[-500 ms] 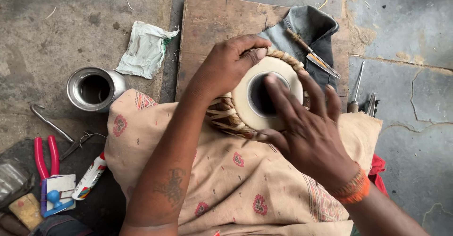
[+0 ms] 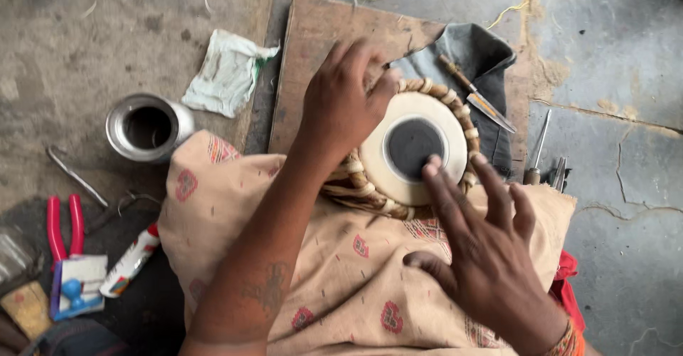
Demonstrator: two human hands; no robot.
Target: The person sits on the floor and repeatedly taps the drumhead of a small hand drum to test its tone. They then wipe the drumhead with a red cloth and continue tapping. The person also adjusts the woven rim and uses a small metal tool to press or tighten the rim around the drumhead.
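The tabla, cream-skinned with a black centre spot and braided rim, is cradled on patterned cloth. Left hand is clamped on its rim; right hand fingers spread apart, one fingertip touching the skin.

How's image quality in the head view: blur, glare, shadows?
Head view: soft, even daylight with no hard shadows; right hand slightly motion-blurred at the fingers, left hand sharper on the drum; mild glare on the steel cup rim; floor and tools in focus, edges slightly stretched by the wide lens.
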